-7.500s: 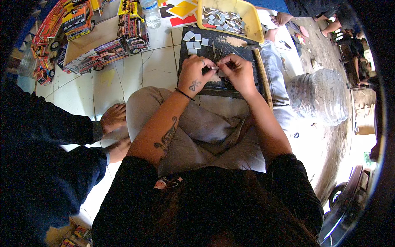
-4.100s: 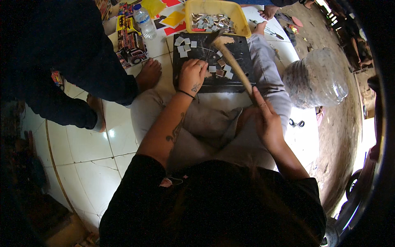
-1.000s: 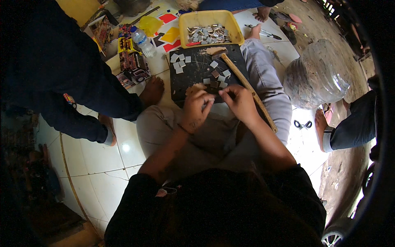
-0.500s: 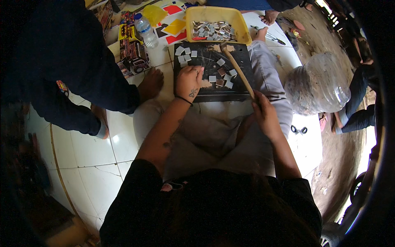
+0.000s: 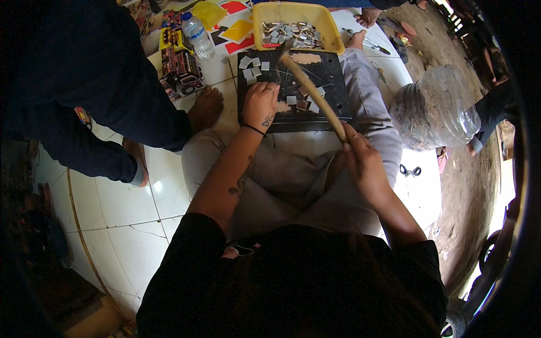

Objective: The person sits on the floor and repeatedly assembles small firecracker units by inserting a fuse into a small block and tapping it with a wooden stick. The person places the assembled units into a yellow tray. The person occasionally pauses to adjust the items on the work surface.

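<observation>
My right hand (image 5: 364, 163) grips the lower end of a hammer (image 5: 317, 97) by its wooden handle. The hammer slants up and to the left above a black board (image 5: 333, 79) between my legs, its head near the board's far side. At the board's left part rests my left hand (image 5: 261, 105), fingers closed together; what they pinch, if anything, is hidden. Small square silver pieces (image 5: 252, 73) lie beyond that hand. More squares, some silver and some brown (image 5: 302, 105), lie right of it, partly covered by the handle.
A yellow basin (image 5: 336, 34) of small pieces stands behind the board. Left of it are a water bottle (image 5: 198, 36), coloured sheets (image 5: 241, 31) and printed packaging (image 5: 180, 70). A large clear plastic container (image 5: 437, 110) and black scissors (image 5: 410, 170) are at the right. People's legs and feet flank the area.
The hammer's head has swung up and to the left, and my right hand has moved slightly down and nearer. My left hand stays in nearly the same place on the board.
</observation>
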Demonstrator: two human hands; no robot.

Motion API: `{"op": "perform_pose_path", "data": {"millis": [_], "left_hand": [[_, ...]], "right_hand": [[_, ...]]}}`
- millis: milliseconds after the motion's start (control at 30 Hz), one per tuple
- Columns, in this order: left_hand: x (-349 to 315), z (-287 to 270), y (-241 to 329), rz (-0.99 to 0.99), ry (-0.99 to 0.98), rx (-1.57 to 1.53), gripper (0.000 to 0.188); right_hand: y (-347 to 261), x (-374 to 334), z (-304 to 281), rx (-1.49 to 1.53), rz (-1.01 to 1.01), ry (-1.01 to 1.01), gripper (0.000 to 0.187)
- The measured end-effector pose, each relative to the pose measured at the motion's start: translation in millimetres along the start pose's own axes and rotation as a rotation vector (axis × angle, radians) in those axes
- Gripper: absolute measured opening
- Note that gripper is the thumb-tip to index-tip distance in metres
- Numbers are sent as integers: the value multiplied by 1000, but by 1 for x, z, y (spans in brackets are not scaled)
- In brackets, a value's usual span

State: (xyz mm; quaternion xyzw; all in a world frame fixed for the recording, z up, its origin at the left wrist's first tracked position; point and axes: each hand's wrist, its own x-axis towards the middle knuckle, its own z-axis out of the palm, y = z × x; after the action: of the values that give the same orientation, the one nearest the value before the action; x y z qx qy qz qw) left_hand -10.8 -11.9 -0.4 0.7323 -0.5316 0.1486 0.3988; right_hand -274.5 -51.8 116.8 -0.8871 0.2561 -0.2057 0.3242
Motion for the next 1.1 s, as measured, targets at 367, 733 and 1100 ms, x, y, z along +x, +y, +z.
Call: {"op": "perform_pose_path", "data": {"millis": [367,733,1100], "left_hand": [[0,-2,1,13,-34,23,14],[48,5,-20,-435,-313,-306,25],[131,20,-67,-335,-350,-117,41]], "right_hand": [[10,1,4,7,-10,-8,37],[90,21,17,-240,328,116,51],[67,87,27,-428,-50,120,45]]}}
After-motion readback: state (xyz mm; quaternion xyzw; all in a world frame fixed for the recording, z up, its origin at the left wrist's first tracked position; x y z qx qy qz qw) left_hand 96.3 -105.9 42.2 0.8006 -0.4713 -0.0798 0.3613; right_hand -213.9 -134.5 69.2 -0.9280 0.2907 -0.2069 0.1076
